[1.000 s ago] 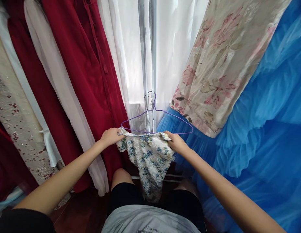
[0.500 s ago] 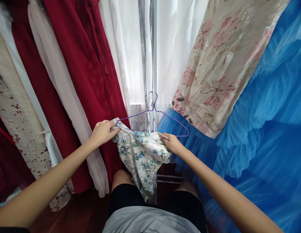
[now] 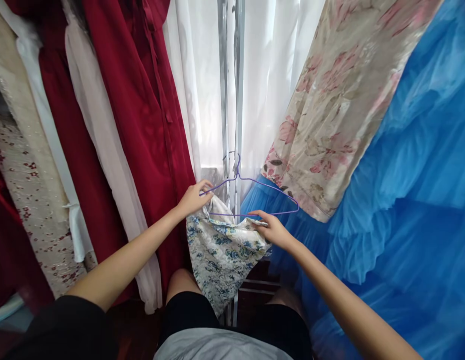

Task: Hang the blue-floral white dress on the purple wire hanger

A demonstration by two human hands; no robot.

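Note:
A white garment with blue and yellow flowers [image 3: 228,250] hangs down in front of my knees, its upper edge partly gathered. My left hand [image 3: 196,199] is closed at the left end of a thin purple clothes hanger [image 3: 251,179], where the garment's left upper corner meets it. That end of the hanger is hidden by my fingers. My right hand [image 3: 273,229] pinches the garment's upper edge on the right, just below the hanger's bottom bar. The hanger's right end sticks out bare, and its hook points up before the metal poles.
Dark red dresses [image 3: 138,115] and a pale pink sheer garment [image 3: 100,135] hang to the left. A beige dress with pink flowers [image 3: 330,110] and a ruffled blue tulle gown [image 3: 412,210] hang to the right. Metal poles [image 3: 238,90] stand before a white curtain [image 3: 270,65].
My left hand has moved right and slightly up along the hanger's left side. The garment's upper edge hangs a bit lower, and the hanger's right end shows slightly further right.

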